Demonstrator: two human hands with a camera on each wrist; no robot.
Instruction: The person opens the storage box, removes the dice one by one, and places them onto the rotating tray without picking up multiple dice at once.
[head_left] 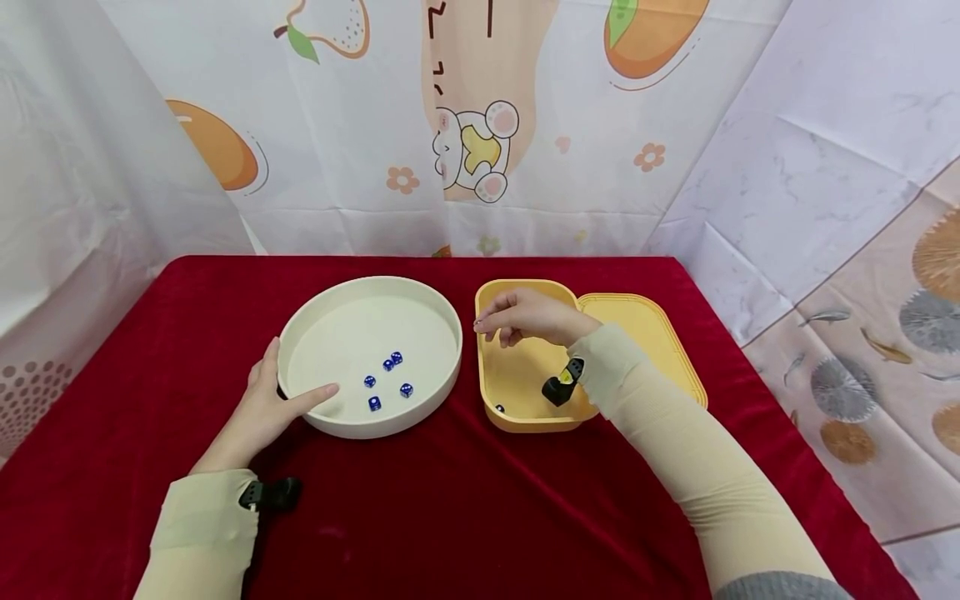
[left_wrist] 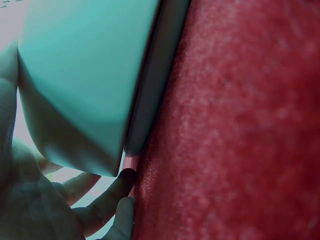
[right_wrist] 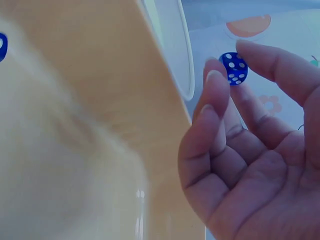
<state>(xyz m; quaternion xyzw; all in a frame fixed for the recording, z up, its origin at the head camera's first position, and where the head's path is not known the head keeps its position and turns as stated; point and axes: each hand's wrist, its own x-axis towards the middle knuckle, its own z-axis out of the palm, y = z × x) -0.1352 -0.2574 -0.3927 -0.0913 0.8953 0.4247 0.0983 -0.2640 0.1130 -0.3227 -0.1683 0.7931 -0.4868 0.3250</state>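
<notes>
My right hand (head_left: 531, 317) is raised above the left side of a yellow box (head_left: 536, 426). Between thumb and fingertips it pinches a blue die (right_wrist: 233, 68) with white pips, clearly seen in the right wrist view. Another die (head_left: 499, 409) lies in the box's near left corner. To the left is a round white tray (head_left: 337, 321) with several blue dice (head_left: 375, 403) on its floor, toward the near right. My left hand (head_left: 264, 412) holds this tray at its left side, thumb over the rim, the other fingers (left_wrist: 107, 202) around the outside near the bottom edge.
A yellow lid (head_left: 648, 329) lies to the right of the box, partly hidden by my right arm. Red cloth (head_left: 420, 517) covers the table. A white patterned curtain (head_left: 337, 142) hangs behind its far edge.
</notes>
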